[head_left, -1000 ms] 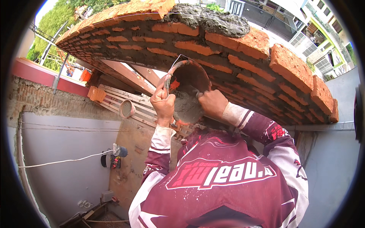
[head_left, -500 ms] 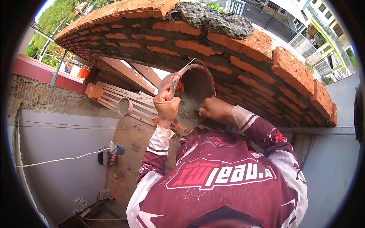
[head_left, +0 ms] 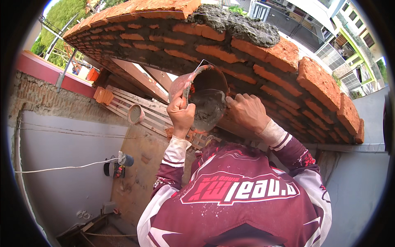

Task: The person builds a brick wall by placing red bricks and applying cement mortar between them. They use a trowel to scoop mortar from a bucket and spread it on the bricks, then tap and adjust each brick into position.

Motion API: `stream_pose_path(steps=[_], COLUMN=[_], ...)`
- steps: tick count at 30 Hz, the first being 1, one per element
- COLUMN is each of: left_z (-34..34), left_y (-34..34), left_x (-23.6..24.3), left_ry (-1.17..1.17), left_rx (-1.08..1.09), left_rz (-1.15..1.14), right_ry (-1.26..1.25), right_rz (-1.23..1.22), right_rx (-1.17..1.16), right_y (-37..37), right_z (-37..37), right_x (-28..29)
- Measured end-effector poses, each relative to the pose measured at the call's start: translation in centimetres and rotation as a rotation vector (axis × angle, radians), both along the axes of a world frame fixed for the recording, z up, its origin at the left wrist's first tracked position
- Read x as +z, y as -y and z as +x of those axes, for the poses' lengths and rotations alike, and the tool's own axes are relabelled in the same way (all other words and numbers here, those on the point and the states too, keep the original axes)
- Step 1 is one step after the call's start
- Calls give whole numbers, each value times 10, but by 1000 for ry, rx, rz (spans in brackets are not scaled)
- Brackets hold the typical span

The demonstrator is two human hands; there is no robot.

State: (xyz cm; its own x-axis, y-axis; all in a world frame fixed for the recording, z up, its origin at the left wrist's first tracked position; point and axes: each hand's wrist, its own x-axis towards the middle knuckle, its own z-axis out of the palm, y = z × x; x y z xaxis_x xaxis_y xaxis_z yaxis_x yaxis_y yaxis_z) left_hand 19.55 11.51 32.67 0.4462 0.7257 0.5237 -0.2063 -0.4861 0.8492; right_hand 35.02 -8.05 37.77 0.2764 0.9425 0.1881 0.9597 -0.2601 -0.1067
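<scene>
A mortar-smeared bucket (head_left: 176, 89) is tipped with its mouth facing me, in front of the brick wall (head_left: 214, 52). My left hand (head_left: 181, 116) is closed on its left rim, thumb on the outside. Wet grey mortar (head_left: 205, 119) lies inside. At the bucket's right rim, my right hand (head_left: 249, 112) is closed on what looks like a trowel (head_left: 218, 98), its blade in the bucket under a heap of mortar. The fingers hide its handle. Along the wall's top, a rough bed of mortar (head_left: 236, 25) lies between orange bricks (head_left: 317, 80).
A thin string runs along the wall top. Below left, a wooden slat platform (head_left: 154, 111) carries a small bucket (head_left: 135, 114) and stacked bricks (head_left: 103, 95). Further down are a cable (head_left: 68, 168) and the floor (head_left: 140, 164). Buildings stand beyond the wall.
My right hand has come up and out of the bucket to its right rim, raising the mortar-loaded blade. My left hand keeps its hold on the bucket. The view has shifted slightly.
</scene>
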Motion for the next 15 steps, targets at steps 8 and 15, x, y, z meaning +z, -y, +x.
stream_pose_path(steps=[8,15], left_z=[8,3], left_y=[3,2], left_x=[-3,5], left_ry=[-2,73], left_rx=[-31,-100], left_rz=[-5,-232], right_ry=[-560,-1047], right_rz=[-475,-418], right_rx=[-17,65], right_y=[-27,0], right_z=[12,4], right_x=[-42,-37])
